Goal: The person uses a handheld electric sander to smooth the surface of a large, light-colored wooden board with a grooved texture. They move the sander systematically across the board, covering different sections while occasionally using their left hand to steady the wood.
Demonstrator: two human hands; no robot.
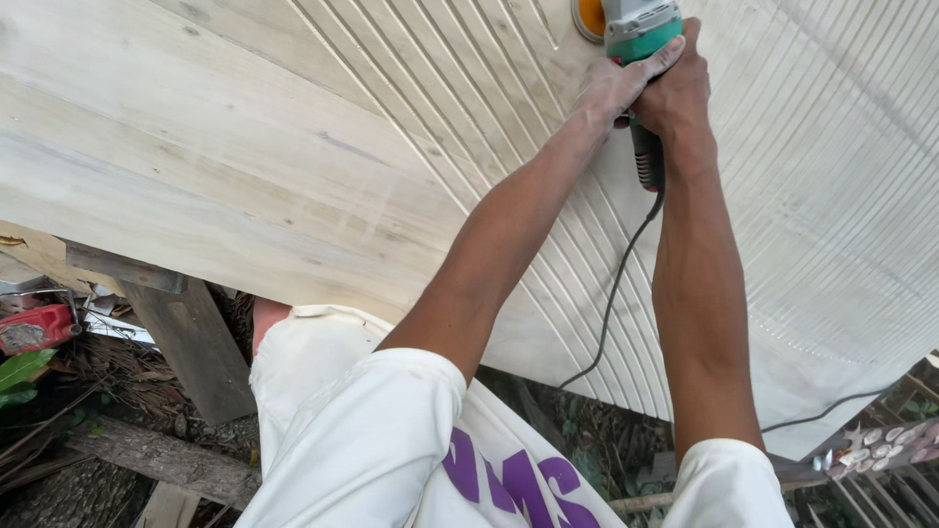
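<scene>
Hands share one power sander (641,39): left hand (616,83) and right hand (677,98), each grip clamped on its body. Beneath them, the wooden panel (293,166) shows grooves cut rightward; the leftward stretch seems untouched.

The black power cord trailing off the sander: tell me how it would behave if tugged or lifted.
The black cord looks floppy: it curves loosely from the sander across the grooved board. Probably light, being thin. It may snag where it drops over the board's edge.
</scene>
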